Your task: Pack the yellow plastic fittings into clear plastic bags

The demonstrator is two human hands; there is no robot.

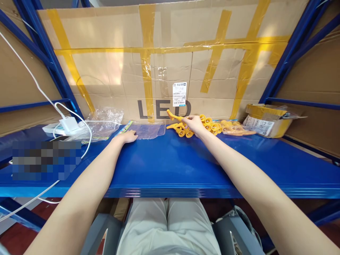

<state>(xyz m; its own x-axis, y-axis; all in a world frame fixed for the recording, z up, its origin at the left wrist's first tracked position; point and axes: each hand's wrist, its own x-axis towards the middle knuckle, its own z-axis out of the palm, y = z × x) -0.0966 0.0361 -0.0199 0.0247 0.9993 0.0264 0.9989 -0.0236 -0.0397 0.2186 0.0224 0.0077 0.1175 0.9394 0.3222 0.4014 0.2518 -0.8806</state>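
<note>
At the left of the frame, just below mid-height, crumpled clear plastic [103, 118] lies beside a white charger [69, 124]. Nearer the centre, the left hand [128, 136] lies palm down at the lower left of a clear bag [152, 131], fingers close together and pointing right; I cannot tell whether they pinch the film. The bag lies flat, its long axis running across the frame, with a printed strip [128, 126] slanting up to the right at its left end. It should be light, limp and slippery, best taken by an edge.

Just right of centre, the right hand [194, 124] holds a yellow horn [174, 116] between thumb and fingers, narrowly closed on it. Its long axis slopes from upper left to lower right; the bent free tip points to the upper left, the other end being covered. It looks like light, stiff plastic, probably smooth; the slim stem seems a good hold. Under and beyond that hand sits a pile of yellow horns [208, 121], many flared mouths facing the viewer. Farther right lie bagged pieces [236, 129], then a small carton [265, 122].
</note>
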